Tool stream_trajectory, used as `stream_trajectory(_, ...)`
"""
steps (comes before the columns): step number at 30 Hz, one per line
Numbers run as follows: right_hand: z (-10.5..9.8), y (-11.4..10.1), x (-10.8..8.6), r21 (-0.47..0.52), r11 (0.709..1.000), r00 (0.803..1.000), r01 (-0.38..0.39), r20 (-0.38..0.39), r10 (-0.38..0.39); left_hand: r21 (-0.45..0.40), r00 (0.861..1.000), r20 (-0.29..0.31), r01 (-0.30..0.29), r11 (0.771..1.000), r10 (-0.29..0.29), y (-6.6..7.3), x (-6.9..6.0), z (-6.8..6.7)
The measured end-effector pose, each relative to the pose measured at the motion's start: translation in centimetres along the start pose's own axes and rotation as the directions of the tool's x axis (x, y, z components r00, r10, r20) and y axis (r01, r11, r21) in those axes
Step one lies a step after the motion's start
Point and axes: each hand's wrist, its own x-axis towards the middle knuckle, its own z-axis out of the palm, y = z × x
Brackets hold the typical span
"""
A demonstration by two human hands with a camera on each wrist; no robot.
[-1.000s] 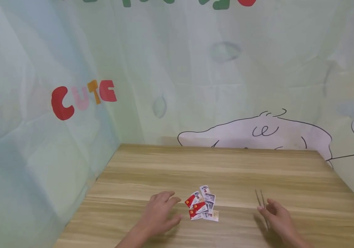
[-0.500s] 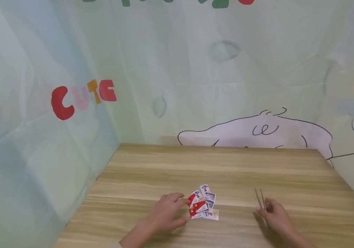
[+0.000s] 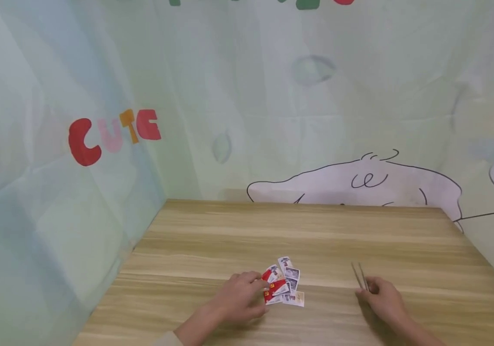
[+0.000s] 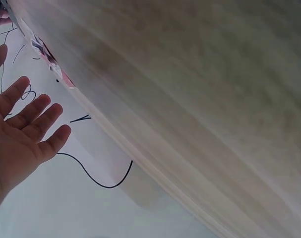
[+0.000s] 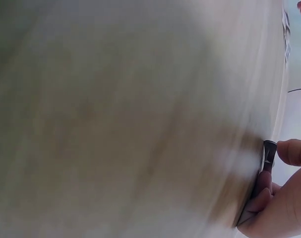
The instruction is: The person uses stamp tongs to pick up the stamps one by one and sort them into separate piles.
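Note:
A small overlapping cluster of postage stamps [image 3: 290, 285], some red with a yellow emblem and others grey pictures, lies on the wooden table. At its left edge hovers my left hand [image 3: 239, 298], fingers spread and relaxed; its fingertips overlap the red stamps in the head view, and whether they touch cannot be told. In the left wrist view the palm of the left hand [image 4: 21, 131] holds nothing, with the stamps [image 4: 50, 60] beyond. My right hand [image 3: 384, 299], to the right of the stamps, pinches slim metal tweezers [image 3: 358, 275] whose two tips point away and stand apart.
The wood-grained table [image 3: 212, 230] reaches back to a pale green printed cloth [image 3: 229, 96] hung behind it. Another cloth side with the coloured letters "CUTE" [image 3: 84, 142] closes off the left.
My left hand has moved right, from beside the stamps to over their left edge. My right hand has shifted very slightly left with the tweezers still pinched. The stamps look unmoved.

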Motion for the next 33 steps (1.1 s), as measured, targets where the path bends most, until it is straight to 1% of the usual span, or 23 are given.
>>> stream_trajectory(4,0.0,0.0,0.3,-0.024,1.000,1.000,0.008,-0.006,-0.008,-0.009,0.999,0.031,0.004,1.000,-0.003,0.0,0.3,0.3)
stream_trajectory(7,0.1,0.2,0.4,-0.040,0.999,1.000,0.010,-0.010,-0.011,0.001,0.999,0.046,0.001,1.000,-0.001,0.1,0.4,0.6)
stream_trajectory(11,0.3,0.3,0.4,-0.051,0.998,0.999,0.035,-0.020,-0.036,0.022,0.998,0.060,0.002,1.000,-0.003,0.1,0.6,0.7)
stream_trajectory(17,0.3,0.4,0.5,-0.069,0.994,0.996,0.083,-0.025,-0.085,-0.005,0.995,0.102,0.022,1.000,-0.021,0.1,0.8,0.7)
stream_trajectory(21,0.4,0.5,0.6,-0.075,0.994,0.996,0.085,-0.020,-0.086,-0.008,0.993,0.117,0.024,1.000,-0.023,0.1,0.7,0.7)
stream_trajectory(27,0.3,0.6,0.7,-0.076,0.994,0.996,0.079,-0.028,-0.081,0.020,0.991,0.135,0.013,1.000,-0.015,0.3,0.8,0.8)
stream_trajectory(33,0.2,0.5,0.6,-0.060,0.995,0.997,0.079,-0.022,-0.080,0.028,0.986,0.167,0.010,1.000,-0.014,0.3,0.8,1.3)
